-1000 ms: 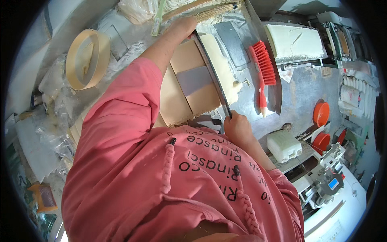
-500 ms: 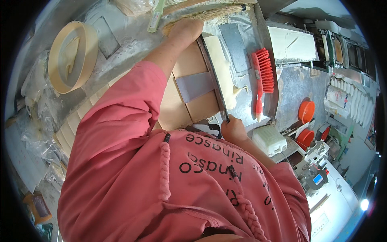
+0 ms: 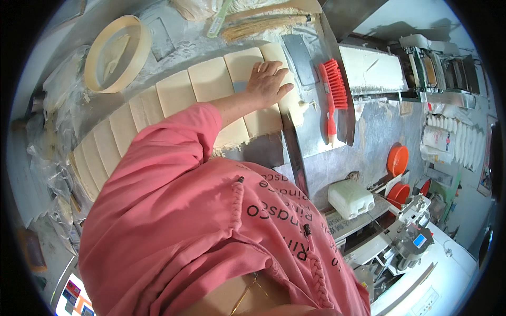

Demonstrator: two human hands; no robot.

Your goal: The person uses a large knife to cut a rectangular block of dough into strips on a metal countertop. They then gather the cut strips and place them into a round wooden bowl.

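My left hand [image 3: 266, 84] is open, fingers apart and slightly bent, on or just over the upper end of a long slab of pale dough [image 3: 171, 95] cut into several rectangular pieces. A small grey-blue flat piece [image 3: 240, 86] shows beside my fingers. A narrower pale strip of dough [image 3: 289, 108] lies along the slab's right end. Below it a long dark metal bar [image 3: 294, 158] runs down toward my body, its lower end hidden by my pink top. My right hand is not in view.
A red brush [image 3: 334, 84] lies by the raised metal rim. A round wooden sieve [image 3: 92, 63], straw broom [image 3: 263, 29] and plastic bags [image 3: 52, 116] lie around. At right are a white jug [image 3: 349, 197], orange bowls [image 3: 398, 158] and machines [image 3: 414, 247].
My left hand has let go of the bar and moved down, opening over the dough. The bar has shifted downward, uncovering paler pieces. My right hand has dropped out of sight.
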